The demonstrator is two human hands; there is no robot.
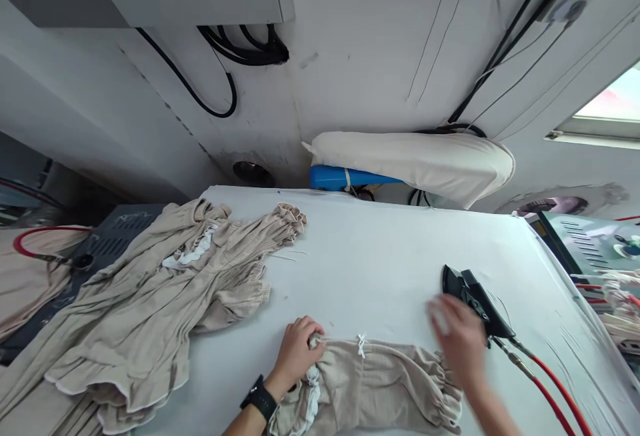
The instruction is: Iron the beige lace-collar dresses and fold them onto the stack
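A beige garment (380, 383) with a small white bow and white lace lies at the front edge of the white table. My left hand (300, 349), with a black watch on the wrist, has its fingers curled on the garment's upper left edge, gripping the cloth. Smeared by motion, my right hand (457, 336) is above the table just left of the black iron (475, 303), near the garment's gathered right end. Whether it touches or holds anything is too blurred to tell. Red hoses run from the iron toward the front right.
More beige garments (150, 289) are heaped on the table's left side. A cloth-covered padded board (415, 156) and a blue object (330, 177) are behind the table's back edge. Grey machine boxes flank both sides, and black cables hang on the wall.
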